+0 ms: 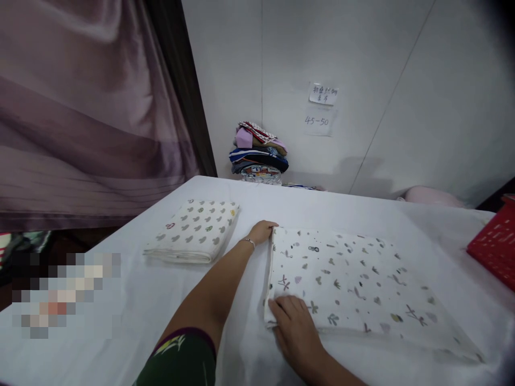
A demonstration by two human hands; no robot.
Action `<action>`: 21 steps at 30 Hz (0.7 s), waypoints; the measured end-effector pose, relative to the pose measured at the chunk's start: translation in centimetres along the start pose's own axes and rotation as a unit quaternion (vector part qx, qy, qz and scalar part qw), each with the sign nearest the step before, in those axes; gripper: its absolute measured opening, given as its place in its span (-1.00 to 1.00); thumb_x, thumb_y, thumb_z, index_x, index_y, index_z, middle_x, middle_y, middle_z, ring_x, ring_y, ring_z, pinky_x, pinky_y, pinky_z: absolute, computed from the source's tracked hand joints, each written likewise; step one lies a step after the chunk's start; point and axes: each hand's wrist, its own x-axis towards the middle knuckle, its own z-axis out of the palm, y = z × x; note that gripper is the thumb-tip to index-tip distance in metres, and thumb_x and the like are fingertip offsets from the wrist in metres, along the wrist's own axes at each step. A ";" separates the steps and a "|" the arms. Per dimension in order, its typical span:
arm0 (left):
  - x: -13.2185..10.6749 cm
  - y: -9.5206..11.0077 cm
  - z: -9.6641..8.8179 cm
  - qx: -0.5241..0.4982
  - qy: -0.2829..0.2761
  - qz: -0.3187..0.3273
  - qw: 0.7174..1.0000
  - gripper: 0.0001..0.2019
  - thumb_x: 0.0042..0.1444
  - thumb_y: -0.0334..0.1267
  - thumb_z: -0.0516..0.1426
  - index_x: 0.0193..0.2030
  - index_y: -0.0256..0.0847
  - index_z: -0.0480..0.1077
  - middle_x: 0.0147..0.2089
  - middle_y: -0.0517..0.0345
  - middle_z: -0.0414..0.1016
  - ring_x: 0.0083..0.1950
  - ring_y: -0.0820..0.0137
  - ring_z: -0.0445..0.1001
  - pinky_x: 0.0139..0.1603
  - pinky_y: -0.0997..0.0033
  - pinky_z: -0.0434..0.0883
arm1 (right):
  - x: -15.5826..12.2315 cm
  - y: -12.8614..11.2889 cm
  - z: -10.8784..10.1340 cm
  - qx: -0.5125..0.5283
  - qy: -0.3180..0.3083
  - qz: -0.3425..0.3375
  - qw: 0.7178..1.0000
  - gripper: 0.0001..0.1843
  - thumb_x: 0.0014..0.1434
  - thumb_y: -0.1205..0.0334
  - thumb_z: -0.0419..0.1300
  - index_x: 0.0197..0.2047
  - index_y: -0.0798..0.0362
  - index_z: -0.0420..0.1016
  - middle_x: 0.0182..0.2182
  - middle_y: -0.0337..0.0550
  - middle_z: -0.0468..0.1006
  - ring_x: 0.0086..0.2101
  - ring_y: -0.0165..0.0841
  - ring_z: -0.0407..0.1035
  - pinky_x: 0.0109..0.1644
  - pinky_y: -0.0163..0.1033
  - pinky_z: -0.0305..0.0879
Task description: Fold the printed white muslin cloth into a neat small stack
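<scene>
A white cloth printed with small leaf and plant shapes lies folded in a long, flat rectangle. At its far left corner, my left hand is closed, thumb and fingers pinching the layers. My right hand grips the near left corner, with its fingers resting over the top and its thumb at the edge. Both hands hold the same short left side, which lies along the table. Left of my left arm sits another folded cloth, white with grey mushroom-like shapes, touched by neither hand.
The table has a white cover. A red container stands at its right edge. Beyond the far edge rises a stack of folded clothes against the wall, below paper notes. A mauve curtain hangs at left.
</scene>
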 end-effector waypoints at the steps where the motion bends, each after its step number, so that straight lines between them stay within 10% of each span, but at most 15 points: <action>1: 0.0 -0.1 0.0 0.001 0.006 0.000 1.000 -0.66 0.06 -0.43 0.00 -0.12 -0.11 0.51 -0.07 0.20 0.53 -0.01 0.40 0.43 0.04 0.51 0.29 | 0.0 0.0 0.0 0.000 0.001 -0.002 1.000 -0.44 -0.03 0.54 0.01 0.09 0.11 0.28 -0.13 -0.04 0.39 -0.15 -0.24 0.19 -0.04 -0.09 0.13; 14: -0.4 0.6 0.2 0.010 0.029 -0.061 0.998 -0.68 0.07 -0.40 0.03 -0.06 -0.16 0.47 -0.06 0.15 0.53 -0.02 0.39 0.43 0.02 0.49 0.29 | 0.1 0.3 0.3 -0.030 0.039 -0.023 0.999 -0.55 0.03 0.54 0.04 0.02 0.12 0.34 -0.21 -0.04 0.43 -0.22 -0.25 0.21 -0.15 -0.14 0.14; 21: -5.2 1.3 -1.1 0.015 0.044 -0.103 0.994 -0.70 0.04 -0.39 0.07 -0.07 -0.25 0.44 -0.07 0.04 0.51 -0.07 0.36 0.43 -0.01 0.45 0.29 | 0.0 0.1 0.4 -0.055 0.043 -0.028 0.997 -0.56 0.06 0.51 0.05 0.03 0.11 0.35 -0.21 -0.02 0.44 -0.20 -0.24 0.22 -0.14 -0.14 0.15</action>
